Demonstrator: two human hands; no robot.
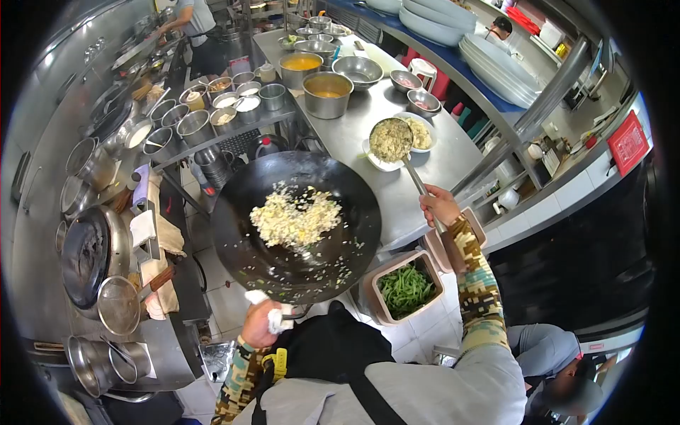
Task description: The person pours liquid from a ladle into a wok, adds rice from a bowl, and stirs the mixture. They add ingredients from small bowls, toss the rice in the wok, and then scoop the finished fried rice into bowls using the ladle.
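Note:
My left hand [261, 322] is closed round the near edge of a large black wok [297, 170], with a white cloth [276, 316] between the fingers and the metal. Fried rice [294, 216] lies in the middle of the wok, with loose grains and green bits scattered nearer to me. In my right hand [440, 206] is the handle of a ladle [391, 139], its bowl full of fried rice. The ladle's bowl is over a white plate [382, 164] on the steel table, beside a second white plate [431, 147] holding rice.
A bin of cut greens [407, 290] stands on the floor below the table. Steel pots [328, 106] and bowls line the steel counter [354, 127] ahead. Seasoning tins [195, 127] and a strainer [119, 304] are at the left. A co-worker [545, 354] bends low at the right.

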